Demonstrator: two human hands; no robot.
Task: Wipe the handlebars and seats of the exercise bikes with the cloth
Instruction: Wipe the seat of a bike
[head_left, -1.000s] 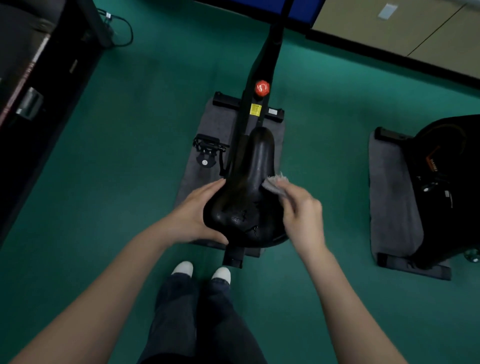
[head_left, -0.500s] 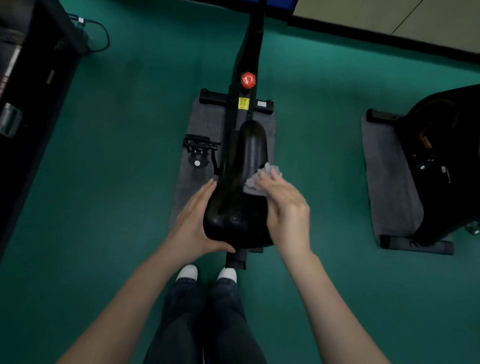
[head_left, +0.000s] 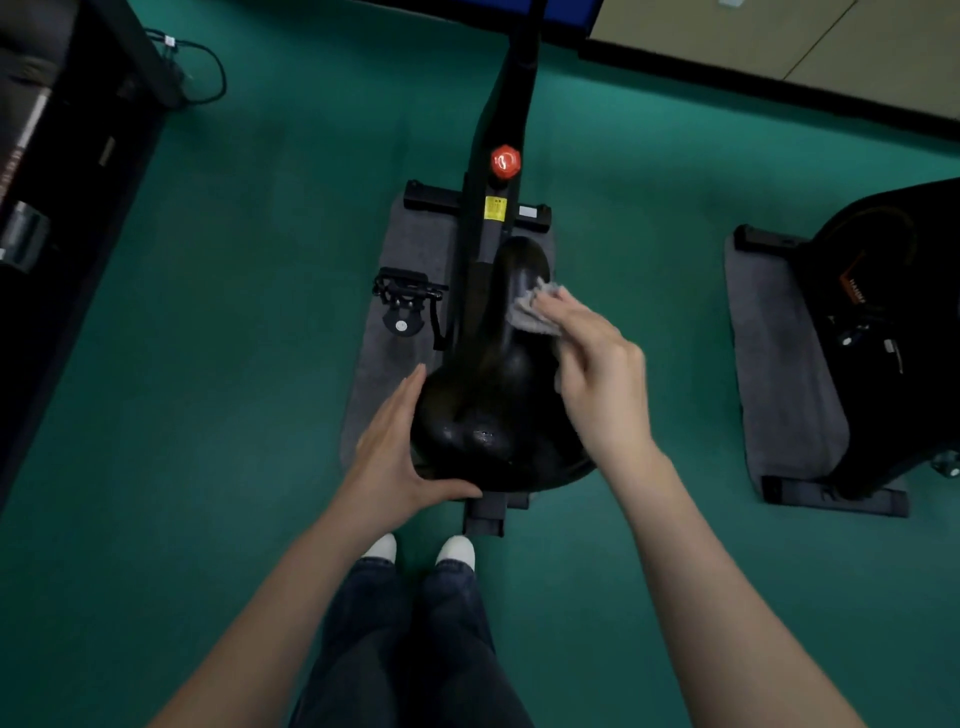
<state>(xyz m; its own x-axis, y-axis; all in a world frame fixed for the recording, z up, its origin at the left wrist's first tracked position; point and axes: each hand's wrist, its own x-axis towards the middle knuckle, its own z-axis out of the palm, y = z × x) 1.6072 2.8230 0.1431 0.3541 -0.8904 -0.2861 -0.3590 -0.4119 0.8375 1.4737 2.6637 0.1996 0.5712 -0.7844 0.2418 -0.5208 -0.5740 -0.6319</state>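
At the saddle's near-left flank, the person's left hand is bracing it, grip released and fingers straight, likely steadying it against the rubbing. Farther along, the right hand is grasping the grey cloth, pressing it onto the right side of the saddle's narrow nose.

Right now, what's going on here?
A person stands behind a bike, wiping its seat. The right hand holds a grey cloth against the seat's narrow front. The left hand rests flat against the left side of the wide rear, steadying it. A second bike stands to the right on its own mat, with neither hand on it.
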